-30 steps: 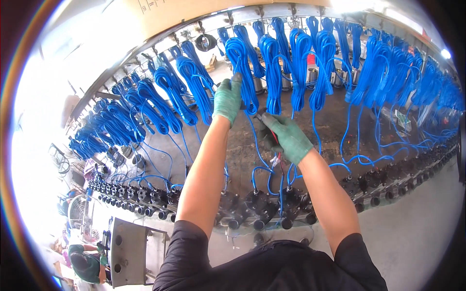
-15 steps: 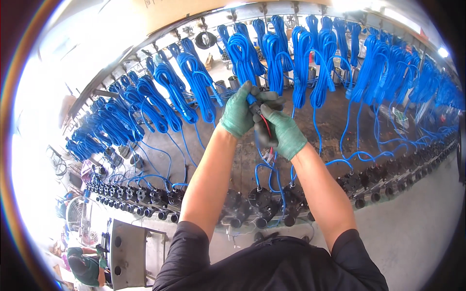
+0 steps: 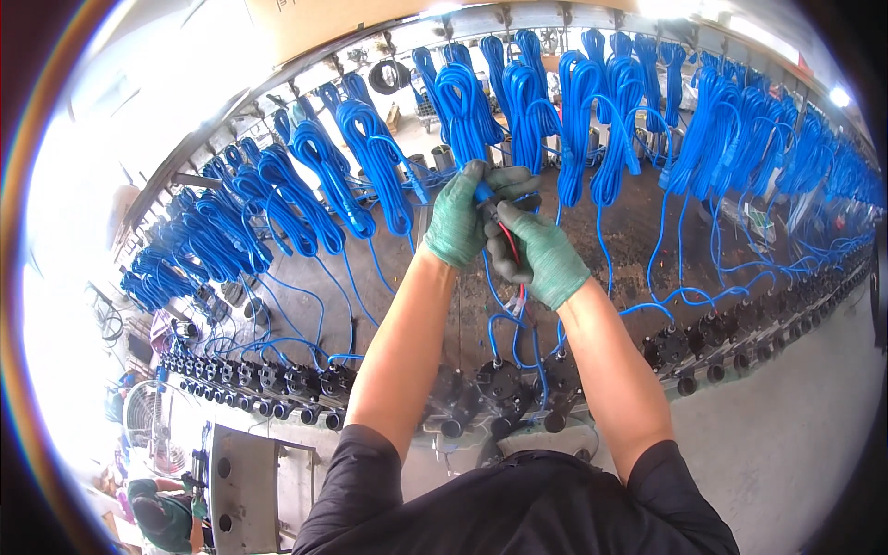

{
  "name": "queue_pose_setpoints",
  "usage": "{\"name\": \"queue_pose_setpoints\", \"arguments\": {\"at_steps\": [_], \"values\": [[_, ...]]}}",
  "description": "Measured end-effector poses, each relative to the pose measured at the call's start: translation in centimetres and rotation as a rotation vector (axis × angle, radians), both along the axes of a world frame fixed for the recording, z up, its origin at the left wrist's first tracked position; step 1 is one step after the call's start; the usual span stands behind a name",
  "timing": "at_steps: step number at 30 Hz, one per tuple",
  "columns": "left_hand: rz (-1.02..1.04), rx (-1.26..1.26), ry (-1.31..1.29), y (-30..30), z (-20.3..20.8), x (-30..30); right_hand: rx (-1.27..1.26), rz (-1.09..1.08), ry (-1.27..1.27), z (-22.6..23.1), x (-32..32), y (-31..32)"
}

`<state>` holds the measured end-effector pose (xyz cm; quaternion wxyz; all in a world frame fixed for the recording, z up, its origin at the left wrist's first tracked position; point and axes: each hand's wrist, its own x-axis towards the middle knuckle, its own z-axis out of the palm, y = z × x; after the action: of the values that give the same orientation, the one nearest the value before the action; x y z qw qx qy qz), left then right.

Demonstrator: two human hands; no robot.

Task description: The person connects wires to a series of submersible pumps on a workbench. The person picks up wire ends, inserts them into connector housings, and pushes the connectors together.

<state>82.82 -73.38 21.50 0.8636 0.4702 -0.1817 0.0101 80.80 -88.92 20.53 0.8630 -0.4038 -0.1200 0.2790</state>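
Note:
Both my hands, in green palm-dipped gloves, are closed in front of me above the dark worktable (image 3: 444, 305). My left hand (image 3: 455, 220) grips a blue cable plug (image 3: 484, 191) with its fingers wrapped round it. Against the plug's lower end, my right hand (image 3: 546, 257) pinches a small black connector (image 3: 491, 211); a red wire (image 3: 508, 242) runs down from it between the fingers. Plug and connector meet end to end, though my fingers hide how far they are joined. Just behind my hands hangs a coiled blue cable (image 3: 460, 106).
Many blue cable coils (image 3: 378, 166) hang from a curved-looking metal rail (image 3: 546, 17). Their loose ends run to a row of black pump-like housings (image 3: 499, 381) along the near table edge. At lower left are a fan (image 3: 153, 416), a grey metal frame (image 3: 242, 486) and another person (image 3: 162, 518).
My hands keep the same hold on the plug and connector, with only a slight shift to the right. The view has moved a little; nothing was let go.

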Motion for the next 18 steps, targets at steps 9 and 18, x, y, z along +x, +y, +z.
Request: {"name": "queue_pose_setpoints", "arguments": {"at_steps": [9,18], "values": [[-0.194,-0.154,0.012,0.7,-0.9,-0.1,-0.111,-0.021,-0.05,0.5,-0.2,0.4],[-0.123,0.031,0.157,-0.2,0.2,-0.4,-0.12,-0.187,-0.165,-1.0,1.8,3.0]]}}
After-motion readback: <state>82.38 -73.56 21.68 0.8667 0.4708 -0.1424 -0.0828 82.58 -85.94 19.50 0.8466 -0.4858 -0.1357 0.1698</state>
